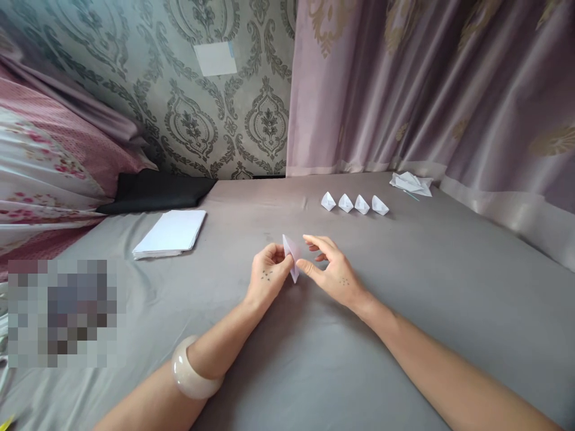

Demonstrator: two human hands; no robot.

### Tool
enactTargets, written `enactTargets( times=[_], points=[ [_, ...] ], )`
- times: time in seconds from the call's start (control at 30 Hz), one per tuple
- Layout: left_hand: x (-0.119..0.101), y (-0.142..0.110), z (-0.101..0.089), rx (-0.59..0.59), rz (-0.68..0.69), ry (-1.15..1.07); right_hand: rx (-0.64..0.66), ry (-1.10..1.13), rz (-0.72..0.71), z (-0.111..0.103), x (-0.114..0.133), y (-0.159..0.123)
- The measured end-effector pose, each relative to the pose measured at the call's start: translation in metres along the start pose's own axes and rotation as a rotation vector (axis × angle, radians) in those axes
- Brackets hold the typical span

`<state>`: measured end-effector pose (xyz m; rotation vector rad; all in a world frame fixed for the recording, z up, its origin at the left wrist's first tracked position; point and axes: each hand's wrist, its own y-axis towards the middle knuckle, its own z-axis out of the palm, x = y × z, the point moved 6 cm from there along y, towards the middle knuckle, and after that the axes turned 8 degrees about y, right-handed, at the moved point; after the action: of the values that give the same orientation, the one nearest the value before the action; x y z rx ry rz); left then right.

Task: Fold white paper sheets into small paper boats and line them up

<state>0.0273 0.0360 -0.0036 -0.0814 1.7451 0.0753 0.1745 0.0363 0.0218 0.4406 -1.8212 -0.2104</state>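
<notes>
Far left: floral cloth, white and pink, gathered in folds. Below it, a blurred patch, contents not readable. At the bottom corner, the tip of a yellow item, kind unclear.

Next: black cloth, one, lying flat at the far edge of the grey sheet that carries everything here. Just in front of it, a paper stack, white, its edges slightly uneven.

On the left forearm: bangle, pale, glossy. Up on the patterned wall: one white card, blue at one corner.

Centre: left hand, thumb and fingers pinched on the folded paper, which stands upright, narrow, with a pointed top, near the middle of the sheet. To its right, right hand, fingers spread apart from the thumb, thumb tip close by the paper; contact cannot be told.

Beyond the right hand: paper boats, four, white, in a row. Behind: mauve curtain, gold motifs. Far right: loose papers, white, heaped, with a thin pale-blue stick at their front.
</notes>
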Motion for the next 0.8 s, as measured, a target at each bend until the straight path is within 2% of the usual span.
enactTargets(
  times=[0.17,0.37,0.5,0.57,0.7,0.8],
  points=[
    [-0.002,-0.002,0.001,-0.019,0.085,0.008,0.045,-0.082,-0.082,0.015,0.006,-0.009],
    [-0.018,-0.012,0.007,-0.050,0.160,0.140,-0.124,-0.313,-0.118,0.012,0.015,-0.011],
    [-0.021,-0.012,0.004,-0.118,0.171,0.186,-0.138,-0.414,-0.134,0.014,0.017,-0.011],
    [-0.020,-0.011,0.004,-0.106,0.161,0.156,-0.128,-0.442,-0.165,0.016,0.020,-0.012],
    [-0.021,-0.010,0.009,-0.005,0.219,0.035,-0.139,-0.477,-0.236,0.020,0.028,-0.017],
    [-0.024,-0.010,0.007,-0.040,0.264,0.023,-0.168,-0.519,-0.237,0.020,0.030,-0.018]
  ],
)
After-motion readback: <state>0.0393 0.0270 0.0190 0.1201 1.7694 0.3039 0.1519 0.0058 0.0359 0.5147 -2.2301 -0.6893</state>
